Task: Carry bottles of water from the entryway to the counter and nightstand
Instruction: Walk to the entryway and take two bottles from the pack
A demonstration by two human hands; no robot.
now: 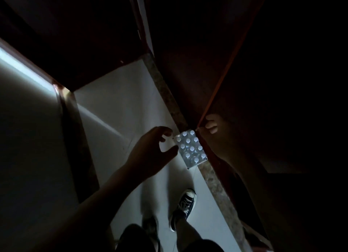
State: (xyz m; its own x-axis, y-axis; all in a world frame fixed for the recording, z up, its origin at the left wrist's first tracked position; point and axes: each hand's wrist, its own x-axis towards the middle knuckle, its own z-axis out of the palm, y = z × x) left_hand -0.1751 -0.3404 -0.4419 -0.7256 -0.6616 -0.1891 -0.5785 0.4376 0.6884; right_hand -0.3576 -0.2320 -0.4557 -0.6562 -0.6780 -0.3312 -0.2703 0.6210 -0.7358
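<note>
A shrink-wrapped pack of water bottles stands on the pale floor by the door. The left hand hovers beside it, fingers curled apart, holding nothing. The right hand grips the door's edge.

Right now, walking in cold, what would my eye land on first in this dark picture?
The pale pack of water bottles on the floor, white caps catching the light, beside a speckled stone strip along the dark wood. The left hand hovers just left of it, fingers curled and holding nothing, while the right hand grips the edge of the dark wooden door. Lower down, a dark sneaker stands on the light floor.
</note>
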